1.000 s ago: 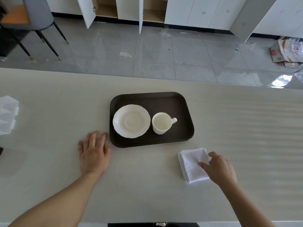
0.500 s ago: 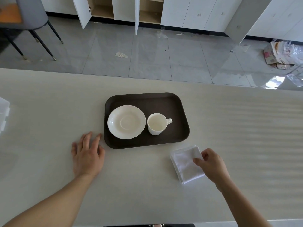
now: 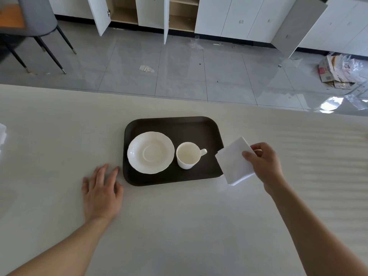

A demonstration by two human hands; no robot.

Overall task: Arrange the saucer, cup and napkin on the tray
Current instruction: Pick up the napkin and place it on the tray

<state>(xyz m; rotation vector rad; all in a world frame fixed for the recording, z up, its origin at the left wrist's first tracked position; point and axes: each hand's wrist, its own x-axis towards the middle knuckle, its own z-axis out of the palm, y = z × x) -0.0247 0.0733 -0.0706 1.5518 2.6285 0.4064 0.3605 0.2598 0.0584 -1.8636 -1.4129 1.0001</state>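
A dark brown tray (image 3: 179, 124) lies on the pale table. On its left half sits a white saucer (image 3: 150, 152); to the right of that stands an empty white cup (image 3: 188, 157), handle pointing right. My right hand (image 3: 262, 166) pinches a folded white napkin (image 3: 234, 162) and holds it lifted and tilted over the tray's right edge. My left hand (image 3: 101, 192) rests flat on the table, fingers spread, just off the tray's near left corner.
A white object (image 3: 2, 132) pokes in at the table's left edge. Beyond the far table edge (image 3: 179, 96) is a grey tiled floor with a chair (image 3: 37, 22), open cabinets and a pile of cardboard and plastic (image 3: 338, 70).
My right hand has gripped the napkin, picked it up off the table and carried it up to the tray's right edge. The left hand stays flat on the table.
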